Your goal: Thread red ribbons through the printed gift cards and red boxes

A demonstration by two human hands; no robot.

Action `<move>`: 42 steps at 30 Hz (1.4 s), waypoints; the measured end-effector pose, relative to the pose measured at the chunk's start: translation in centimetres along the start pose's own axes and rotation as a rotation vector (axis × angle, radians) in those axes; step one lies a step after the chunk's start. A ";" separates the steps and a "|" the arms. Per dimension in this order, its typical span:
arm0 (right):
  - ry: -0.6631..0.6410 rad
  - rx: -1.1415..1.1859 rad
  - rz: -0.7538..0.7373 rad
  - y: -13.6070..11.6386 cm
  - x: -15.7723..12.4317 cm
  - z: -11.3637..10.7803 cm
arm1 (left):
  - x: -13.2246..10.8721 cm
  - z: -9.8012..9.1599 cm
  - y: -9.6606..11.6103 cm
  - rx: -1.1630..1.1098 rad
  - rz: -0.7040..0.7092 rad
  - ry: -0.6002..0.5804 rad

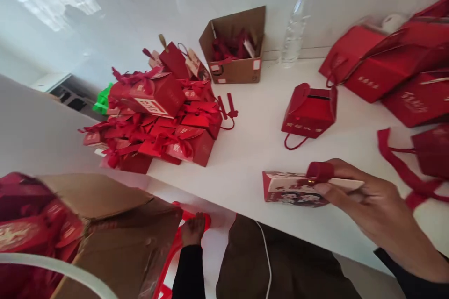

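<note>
My right hand [368, 205] rests on the white table [252, 149] near its front edge, fingers closed round a small flat red and white box [291, 189] and a red ribbon piece [320, 171] on top of it. My left hand [192, 230] is down below the table edge, fingers curled on a red plastic stool [171, 257] beside a large cardboard box [115, 229].
A heap of finished red ribboned gift boxes [157, 117] lies at the table's left. An open cardboard box [235, 49] and a clear water bottle [296, 23] stand at the back. One red bag-shaped box [308, 112] sits mid-table; several larger red bags [396, 65] lie at the right.
</note>
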State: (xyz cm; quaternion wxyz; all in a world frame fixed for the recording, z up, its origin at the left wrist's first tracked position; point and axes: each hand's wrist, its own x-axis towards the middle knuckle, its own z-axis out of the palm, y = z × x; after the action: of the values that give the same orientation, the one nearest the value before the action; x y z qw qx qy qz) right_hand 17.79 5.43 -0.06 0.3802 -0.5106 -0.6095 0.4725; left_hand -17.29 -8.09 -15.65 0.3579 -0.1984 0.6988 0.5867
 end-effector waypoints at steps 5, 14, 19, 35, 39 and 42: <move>-0.119 0.075 -0.019 -0.4 0.1 0.0 | -6.8 1.9 -0.3 0.010 0.478 0.081; -0.136 -0.077 -0.200 -0.5 0.2 -0.6 | -20.1 8.9 2.8 0.636 1.314 -1.060; -0.120 -0.044 -0.255 0.0 0.1 -0.4 | -21.1 12.0 3.6 0.646 1.316 -1.144; 0.071 -0.065 -0.084 2.8 0.5 1.2 | -21.5 14.6 11.0 0.696 1.306 -0.936; 0.172 -0.015 0.049 5.4 0.5 2.1 | -20.9 19.5 16.3 0.605 1.342 -0.758; 0.191 0.037 0.149 7.4 0.8 2.7 | -19.5 24.2 19.8 0.516 1.382 -0.611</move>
State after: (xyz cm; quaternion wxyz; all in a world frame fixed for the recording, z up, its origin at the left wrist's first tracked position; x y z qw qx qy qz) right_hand 17.00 5.89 -7.94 0.4098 -0.5898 -0.5221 0.4600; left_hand -11.64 16.98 10.76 0.1233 0.5383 0.6484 0.5240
